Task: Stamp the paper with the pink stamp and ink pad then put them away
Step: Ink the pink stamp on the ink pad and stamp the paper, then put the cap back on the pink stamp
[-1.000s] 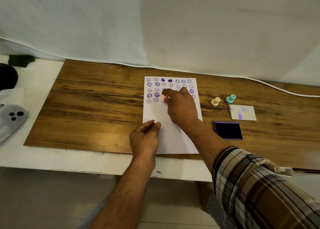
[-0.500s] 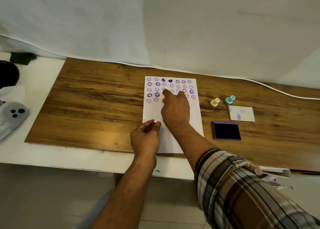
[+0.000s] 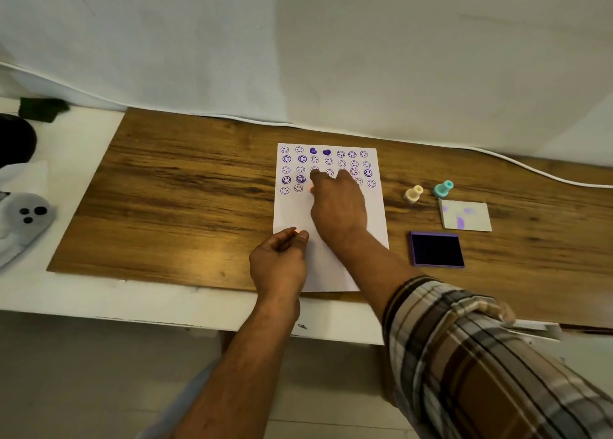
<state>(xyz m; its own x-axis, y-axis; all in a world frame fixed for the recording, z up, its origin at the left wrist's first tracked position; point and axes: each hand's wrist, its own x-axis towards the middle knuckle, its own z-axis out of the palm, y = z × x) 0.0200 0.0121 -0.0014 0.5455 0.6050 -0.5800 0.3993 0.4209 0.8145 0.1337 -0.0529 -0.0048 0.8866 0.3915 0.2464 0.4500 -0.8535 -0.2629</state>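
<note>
we see the right hand curled down over the pink stamp, fingers closed around it, only a sliver of pink showing at the left of the knuckles; it sits on the white paper in the fifth row of prints. the left hand rests at the sheet's near left edge, thumb and forefinger pinched together on the paper, holding nothing else. the prints are purple smiley faces plus two solid hearts in the top row; we find no readable writing or brand anywhere. the open ink pad, dark with a purple frame, lies on the wooden board right of the paper. beyond it lies its ink-smudged white lid, with a cream stamp and a teal stamp.
</note>
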